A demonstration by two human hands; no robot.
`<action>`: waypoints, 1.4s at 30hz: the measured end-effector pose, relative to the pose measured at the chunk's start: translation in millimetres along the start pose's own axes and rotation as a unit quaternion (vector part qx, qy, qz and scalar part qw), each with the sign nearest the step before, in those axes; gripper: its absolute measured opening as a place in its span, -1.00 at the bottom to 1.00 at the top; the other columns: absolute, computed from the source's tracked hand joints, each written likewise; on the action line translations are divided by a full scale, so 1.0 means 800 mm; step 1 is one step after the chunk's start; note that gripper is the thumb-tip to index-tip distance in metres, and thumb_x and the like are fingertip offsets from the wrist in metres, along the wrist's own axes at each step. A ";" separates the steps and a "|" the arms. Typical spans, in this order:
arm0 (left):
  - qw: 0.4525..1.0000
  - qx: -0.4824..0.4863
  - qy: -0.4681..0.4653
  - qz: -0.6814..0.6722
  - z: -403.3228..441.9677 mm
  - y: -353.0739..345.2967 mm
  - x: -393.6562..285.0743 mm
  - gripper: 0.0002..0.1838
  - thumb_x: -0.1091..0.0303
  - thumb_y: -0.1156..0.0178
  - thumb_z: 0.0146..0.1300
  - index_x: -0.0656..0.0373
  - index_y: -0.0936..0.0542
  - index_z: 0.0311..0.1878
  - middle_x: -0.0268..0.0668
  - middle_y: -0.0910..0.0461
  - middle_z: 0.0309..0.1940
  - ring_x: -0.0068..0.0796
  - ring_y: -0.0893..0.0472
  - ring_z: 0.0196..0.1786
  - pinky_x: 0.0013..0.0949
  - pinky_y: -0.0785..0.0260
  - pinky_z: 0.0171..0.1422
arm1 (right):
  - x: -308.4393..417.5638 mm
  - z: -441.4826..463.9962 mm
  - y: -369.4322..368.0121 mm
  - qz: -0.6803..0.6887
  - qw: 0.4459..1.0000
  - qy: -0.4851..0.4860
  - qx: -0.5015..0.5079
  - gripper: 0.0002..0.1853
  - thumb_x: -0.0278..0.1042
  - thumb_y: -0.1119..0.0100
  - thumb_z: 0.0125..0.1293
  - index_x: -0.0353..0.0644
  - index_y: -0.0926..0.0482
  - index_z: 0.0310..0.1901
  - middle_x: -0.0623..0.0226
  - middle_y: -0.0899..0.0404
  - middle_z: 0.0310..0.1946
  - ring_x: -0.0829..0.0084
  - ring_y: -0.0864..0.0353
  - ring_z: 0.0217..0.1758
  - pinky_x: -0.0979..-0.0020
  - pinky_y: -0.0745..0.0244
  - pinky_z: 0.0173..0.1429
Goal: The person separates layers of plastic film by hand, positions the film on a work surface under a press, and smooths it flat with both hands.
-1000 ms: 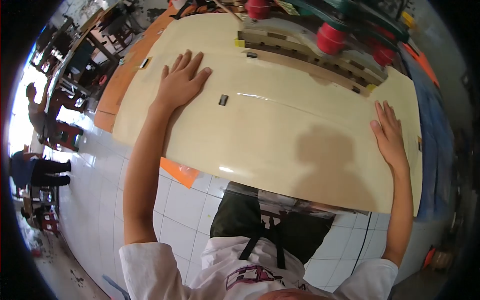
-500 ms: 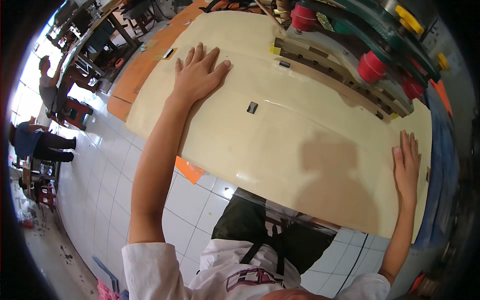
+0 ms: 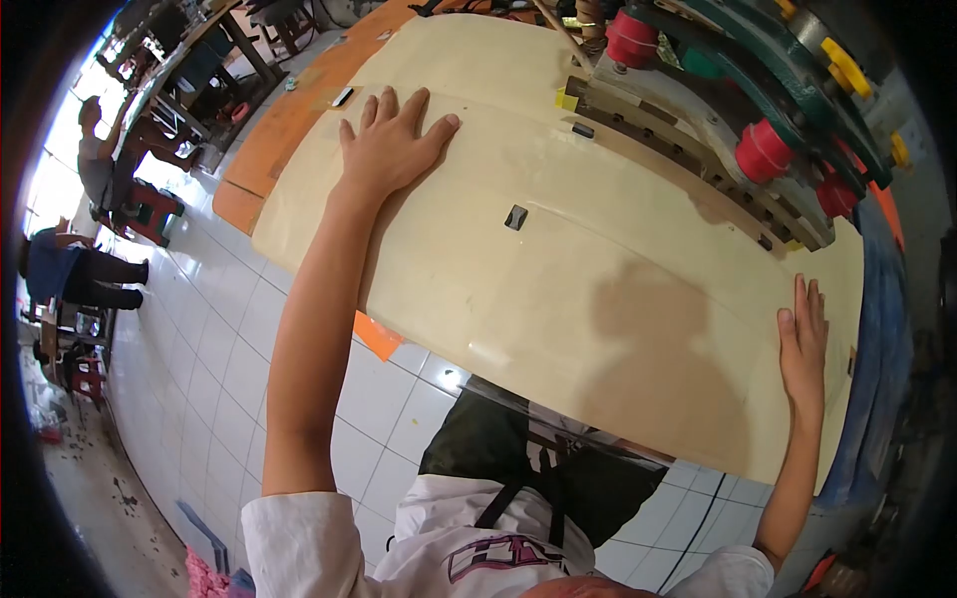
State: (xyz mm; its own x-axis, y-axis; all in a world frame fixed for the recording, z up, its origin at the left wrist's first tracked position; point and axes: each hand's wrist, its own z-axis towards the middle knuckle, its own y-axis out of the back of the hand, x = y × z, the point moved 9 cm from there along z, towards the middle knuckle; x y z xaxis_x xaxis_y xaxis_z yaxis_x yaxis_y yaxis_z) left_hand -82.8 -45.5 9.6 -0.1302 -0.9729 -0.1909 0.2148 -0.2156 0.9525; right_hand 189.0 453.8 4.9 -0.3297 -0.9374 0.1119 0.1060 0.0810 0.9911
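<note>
A large cream-coloured sheet [image 3: 449, 269] covers most of the worktop. Flat on its left part rests my left hand [image 3: 395, 145], fingers spread and nothing held. My right hand [image 3: 803, 344] lies on the sheet near its right edge, fingers stretched out, also holding nothing. Between the hands a small dark piece [image 3: 515, 217] sits on the sheet, and another dark piece [image 3: 583, 131] is by the left end of a long slotted bar [image 3: 688, 154]. That bar belongs to a green machine [image 3: 797, 110] with red knobs, standing over the back right of the sheet.
An orange-brown tabletop [image 3: 239, 204] shows at the left. Blue fabric [image 3: 877, 349] hangs along the right side. Two people, one seated [image 3: 97, 164] and one in dark blue [image 3: 60, 269], are far left by benches. White floor tiles [image 3: 219, 349] lie below.
The view has shifted, so the sheet's dark pieces and the machine appear farther right and more of the machine shows. Both hands remain flat on the sheet with fingers extended.
</note>
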 end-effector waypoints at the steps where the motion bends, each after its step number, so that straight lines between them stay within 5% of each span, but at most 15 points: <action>1: 1.000 0.000 0.002 -0.001 0.000 0.001 0.001 -0.20 -0.40 0.11 0.29 -0.14 -0.33 0.47 0.01 -0.07 0.55 0.01 0.01 0.61 0.31 0.31 0.57 | 0.001 0.000 0.001 -0.003 1.000 -0.007 0.002 -0.34 0.16 0.28 0.56 0.05 -0.05 0.56 0.00 0.11 0.58 -0.02 0.26 0.66 -0.08 0.40 0.62; 21: 1.000 -0.012 0.000 0.006 0.004 0.005 0.003 -0.23 -0.40 0.09 0.29 -0.17 -0.37 0.45 0.01 -0.10 0.53 0.02 0.02 0.61 0.30 0.29 0.57 | 0.001 -0.004 0.021 -0.019 0.998 0.002 -0.062 -0.37 0.12 0.21 0.54 0.02 -0.17 0.52 0.06 -0.02 0.56 0.06 0.14 0.65 -0.10 0.37 0.62; 42: 1.000 -0.014 0.013 0.014 0.007 0.002 0.010 -0.22 -0.44 0.08 0.27 -0.21 -0.37 0.44 -0.02 -0.10 0.53 0.01 0.02 0.61 0.33 0.28 0.55 | -0.020 0.001 0.003 -0.004 1.000 -0.024 0.002 -0.32 0.25 0.24 0.50 0.18 -0.08 0.55 0.07 0.09 0.59 0.00 0.25 0.66 -0.23 0.42 0.58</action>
State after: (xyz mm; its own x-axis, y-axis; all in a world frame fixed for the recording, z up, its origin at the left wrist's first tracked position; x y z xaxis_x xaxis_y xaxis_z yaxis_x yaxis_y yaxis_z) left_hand -88.8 -53.3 10.5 -0.0985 -0.9802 -0.1717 0.2459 -0.1911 0.9503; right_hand 193.7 469.2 5.5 -0.3749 -0.9209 0.1068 0.0997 0.0745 0.9922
